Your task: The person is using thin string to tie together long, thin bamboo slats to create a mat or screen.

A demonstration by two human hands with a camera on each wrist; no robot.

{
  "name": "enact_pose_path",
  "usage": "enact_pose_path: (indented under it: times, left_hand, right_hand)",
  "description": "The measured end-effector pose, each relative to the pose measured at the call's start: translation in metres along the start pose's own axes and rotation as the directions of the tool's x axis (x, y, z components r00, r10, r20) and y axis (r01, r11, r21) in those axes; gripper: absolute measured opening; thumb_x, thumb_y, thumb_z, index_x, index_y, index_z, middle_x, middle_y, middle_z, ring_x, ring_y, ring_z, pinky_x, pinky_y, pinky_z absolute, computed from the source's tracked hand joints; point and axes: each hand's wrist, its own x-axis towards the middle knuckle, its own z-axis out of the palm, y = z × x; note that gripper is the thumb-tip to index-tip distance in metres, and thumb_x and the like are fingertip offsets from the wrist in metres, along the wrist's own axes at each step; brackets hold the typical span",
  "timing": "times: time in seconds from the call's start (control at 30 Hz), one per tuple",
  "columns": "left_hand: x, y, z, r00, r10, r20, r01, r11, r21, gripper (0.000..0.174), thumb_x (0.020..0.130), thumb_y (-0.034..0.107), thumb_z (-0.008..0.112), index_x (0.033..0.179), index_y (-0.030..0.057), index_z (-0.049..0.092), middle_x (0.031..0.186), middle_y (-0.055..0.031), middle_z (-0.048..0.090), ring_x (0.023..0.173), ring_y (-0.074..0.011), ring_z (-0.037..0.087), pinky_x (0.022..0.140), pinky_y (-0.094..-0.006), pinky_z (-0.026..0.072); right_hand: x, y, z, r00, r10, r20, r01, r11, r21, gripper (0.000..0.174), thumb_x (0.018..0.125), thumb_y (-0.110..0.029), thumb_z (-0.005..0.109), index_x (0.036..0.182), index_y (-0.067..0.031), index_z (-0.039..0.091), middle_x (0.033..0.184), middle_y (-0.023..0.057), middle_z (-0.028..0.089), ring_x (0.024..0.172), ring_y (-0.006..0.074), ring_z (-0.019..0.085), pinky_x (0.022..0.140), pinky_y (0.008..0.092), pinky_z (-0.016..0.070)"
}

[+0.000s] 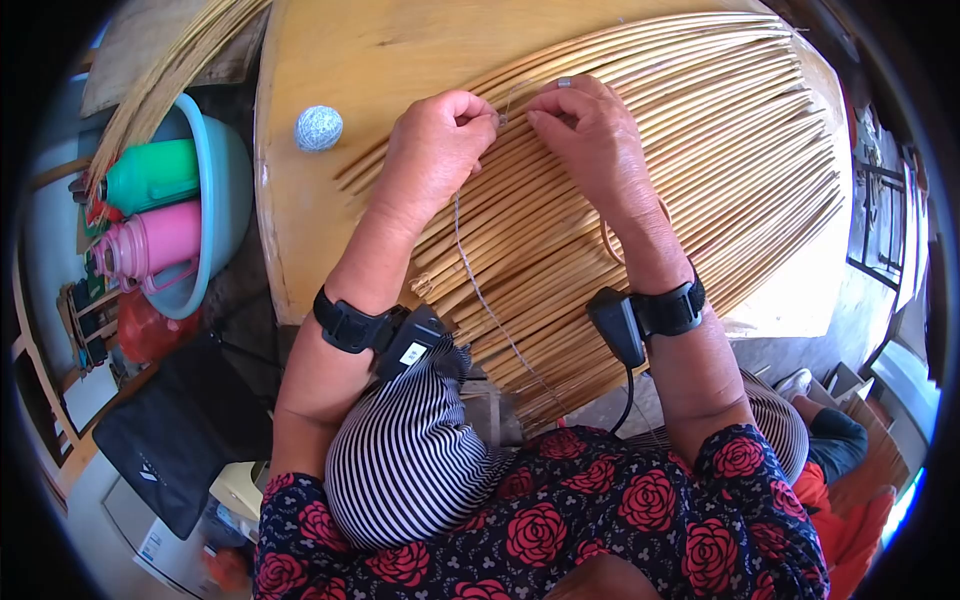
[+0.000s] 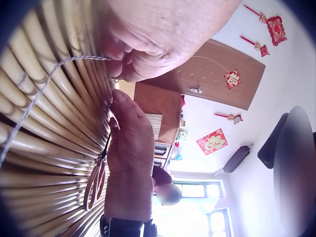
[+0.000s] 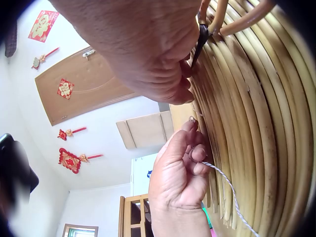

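Observation:
A row of thin tan stalks [image 1: 640,170] lies side by side on the table. My left hand [image 1: 435,145] pinches a grey-white twisted string [image 1: 470,265] above the stalks' upper ends; a tiny loop [image 3: 192,119] shows at its fingertips in the right wrist view. From that hand the string trails down across the stalks. Close by on the right, my right hand [image 1: 595,135] has its thumb and forefinger apart, the other fingers bent; whether a thin strand touches it I cannot tell. Scissors [image 2: 96,183] rest on the stalks beneath the right hand, partly hidden in the head view.
A ball of string [image 1: 318,128] sits on the wooden table [image 1: 330,45] at the upper left. Beyond the left edge, a blue basin [image 1: 228,190] holds green and pink flasks [image 1: 165,240], with long stalks [image 1: 165,75] above. Another person's leg [image 1: 838,445] shows at lower right.

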Motion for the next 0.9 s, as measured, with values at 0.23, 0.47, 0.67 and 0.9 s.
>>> enact_pose_path:
  times: [0.23,0.47,0.67,0.9]
  left_hand:
    - [0.007,-0.012,0.011,0.984,0.134,-0.117,-0.099,0.96,0.261,0.018,0.084,0.016,0.064,0.09,-0.0004,0.066,0.067,-0.0013,0.062,0.053,-0.0055,0.051,0.05,-0.0211,0.0436]
    - [0.008,-0.009,0.013,0.981,0.113,-0.157,-0.064,0.955,0.288,0.018,0.081,0.018,0.062,0.087,0.0018,0.067,0.077,-0.0177,0.066,0.071,-0.0307,0.065,0.067,-0.0359,0.0515]
    - [0.007,-0.009,0.013,0.976,0.148,-0.156,-0.092,0.942,0.322,0.018,0.081,0.017,0.062,0.088,0.0011,0.067,0.08,-0.0188,0.066,0.073,-0.031,0.065,0.069,-0.0364,0.0515]
    - [0.007,-0.014,0.013,0.971,0.188,-0.15,-0.126,0.929,0.348,0.017,0.084,0.014,0.065,0.093,0.0001,0.067,0.076,-0.0095,0.068,0.067,-0.0108,0.061,0.066,-0.0256,0.0499]
  right_hand:
    - [-0.002,0.004,0.006,1.0,0.009,0.0,-0.009,0.997,-0.081,0.01,0.076,-0.019,0.065,0.081,-0.0114,0.07,0.091,0.004,0.063,0.093,0.0251,0.057,0.085,0.0381,0.0426]
    - [-0.004,-0.002,0.012,0.999,0.003,-0.034,-0.008,0.992,-0.128,0.01,0.075,-0.02,0.064,0.079,-0.013,0.07,0.094,0.0034,0.062,0.096,0.0247,0.056,0.085,0.0388,0.0402]
    - [0.002,-0.006,0.016,0.999,0.026,0.036,-0.02,0.987,-0.16,0.011,0.076,-0.02,0.062,0.08,-0.0142,0.07,0.096,0.0043,0.061,0.101,0.0249,0.053,0.086,0.0395,0.039]
    - [0.003,-0.007,0.018,0.999,0.024,0.043,-0.017,0.987,-0.157,0.012,0.075,-0.019,0.061,0.08,-0.0146,0.071,0.096,0.005,0.06,0.102,0.0255,0.052,0.089,0.04,0.0379]
